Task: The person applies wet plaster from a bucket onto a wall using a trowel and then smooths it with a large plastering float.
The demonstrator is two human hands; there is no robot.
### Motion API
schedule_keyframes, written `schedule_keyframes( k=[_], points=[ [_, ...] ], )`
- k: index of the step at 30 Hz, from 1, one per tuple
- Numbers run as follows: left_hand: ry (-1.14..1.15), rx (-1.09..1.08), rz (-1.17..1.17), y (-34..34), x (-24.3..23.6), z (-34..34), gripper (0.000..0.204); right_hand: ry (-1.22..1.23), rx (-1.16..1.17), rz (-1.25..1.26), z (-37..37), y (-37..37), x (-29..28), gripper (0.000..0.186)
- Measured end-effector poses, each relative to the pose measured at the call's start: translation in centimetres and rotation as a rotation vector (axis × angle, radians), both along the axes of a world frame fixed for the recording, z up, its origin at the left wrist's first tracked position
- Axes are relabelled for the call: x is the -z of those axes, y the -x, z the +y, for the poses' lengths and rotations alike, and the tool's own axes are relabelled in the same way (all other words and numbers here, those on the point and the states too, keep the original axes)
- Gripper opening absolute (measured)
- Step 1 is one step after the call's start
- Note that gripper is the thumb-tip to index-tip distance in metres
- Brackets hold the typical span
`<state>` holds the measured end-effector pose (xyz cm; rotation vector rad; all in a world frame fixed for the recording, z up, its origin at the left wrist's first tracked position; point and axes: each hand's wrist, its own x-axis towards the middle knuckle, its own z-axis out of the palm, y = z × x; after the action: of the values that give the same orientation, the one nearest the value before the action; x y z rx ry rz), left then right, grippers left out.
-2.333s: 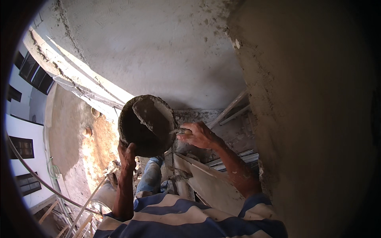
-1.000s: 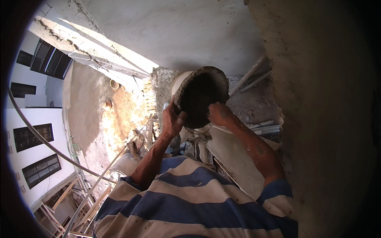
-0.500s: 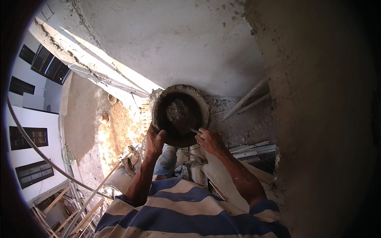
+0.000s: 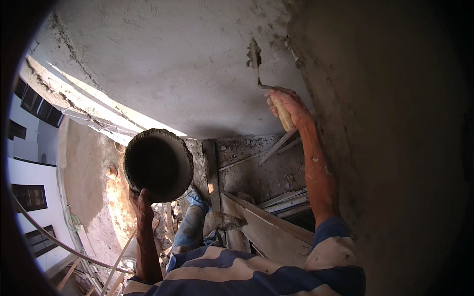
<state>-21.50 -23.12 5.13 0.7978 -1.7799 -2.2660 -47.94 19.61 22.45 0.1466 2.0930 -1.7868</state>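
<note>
My left hand grips the lower left rim of a round, mortar-crusted dark bucket, tilted so its shadowed inside faces up at me. My right hand is closed on the wooden handle of a trowel, reaching high to the right of the bucket. The trowel's narrow bent neck leads to a blade at a pale plastered wall, where a dark, ragged patch of mortar shows. Whether the blade touches the wall I cannot tell.
A rough darker wall fills the right side. Below are my jeans-clad leg, a board, poles and rubble. At left, far down, lie a courtyard with a green hose, a curved pipe and a white building.
My right hand has come out of the bucket and risen to the wall with the trowel. My left hand and the bucket have shifted down and leftward in the view.
</note>
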Motion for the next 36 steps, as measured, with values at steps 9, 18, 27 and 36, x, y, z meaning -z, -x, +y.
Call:
schedule_keyframes(
  k=[9,18,27,36],
  points=[
    [0.064,0.082,-0.016,-4.8,1.0,2.5,0.051,-0.694,0.03,0.212,2.3,-22.1,-2.1,0.032],
    [0.503,0.441,-0.075,-10.1,-4.0,16.6,0.044,-1.643,-0.566,0.651,-5.8,-31.6,14.2,0.018],
    [0.48,0.527,0.01,-12.2,-5.0,16.8,0.055,-0.809,-0.541,0.182,-5.1,-36.0,12.7,0.025],
    [-0.049,0.281,0.122,-9.3,-3.7,8.9,0.057,-0.54,-0.637,0.337,-8.8,-26.9,6.9,0.041]
  ],
)
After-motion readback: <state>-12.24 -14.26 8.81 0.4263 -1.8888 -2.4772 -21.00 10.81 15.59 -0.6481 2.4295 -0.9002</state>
